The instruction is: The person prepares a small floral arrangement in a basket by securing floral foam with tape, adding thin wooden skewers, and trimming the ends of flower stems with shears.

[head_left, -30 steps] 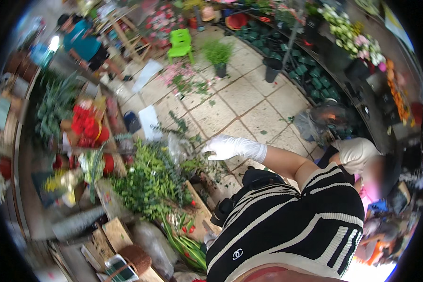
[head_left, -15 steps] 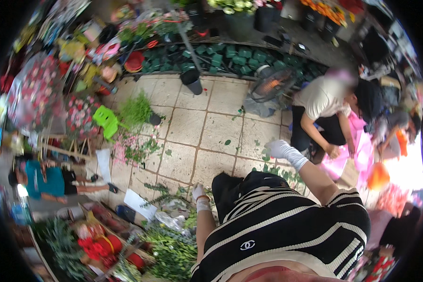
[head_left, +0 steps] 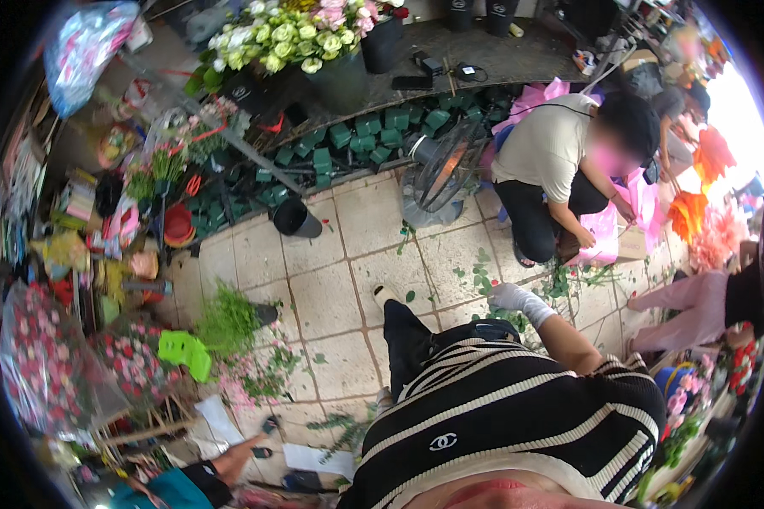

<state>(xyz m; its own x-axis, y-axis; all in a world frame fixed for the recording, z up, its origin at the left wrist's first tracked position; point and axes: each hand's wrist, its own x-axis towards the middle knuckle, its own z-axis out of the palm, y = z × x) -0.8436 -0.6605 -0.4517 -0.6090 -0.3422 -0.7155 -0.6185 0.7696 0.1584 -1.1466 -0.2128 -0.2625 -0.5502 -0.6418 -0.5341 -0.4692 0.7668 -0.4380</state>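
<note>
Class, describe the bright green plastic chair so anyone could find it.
Start from the pale tiled floor. Near its left edge, the bright green plastic chair sits between a feathery green potted plant and pink-and-red flowers; its smooth surface sets it apart.

The right forearm (head_left: 570,343) extends from the right side of the striped top (head_left: 518,407), angled forward and to the left. Its skin is bare up to the wrist (head_left: 536,311), which a white glove covers. The right hand (head_left: 510,297) is set in front of the torso, with the fingers directed left; their exact bend is unclear. The left hand (head_left: 384,399) shows only as a small pale patch at the left edge of the top; its fingers are hidden. One dark-clad leg (head_left: 406,337) extends forward, ending in a pale shoe (head_left: 385,296).
</note>
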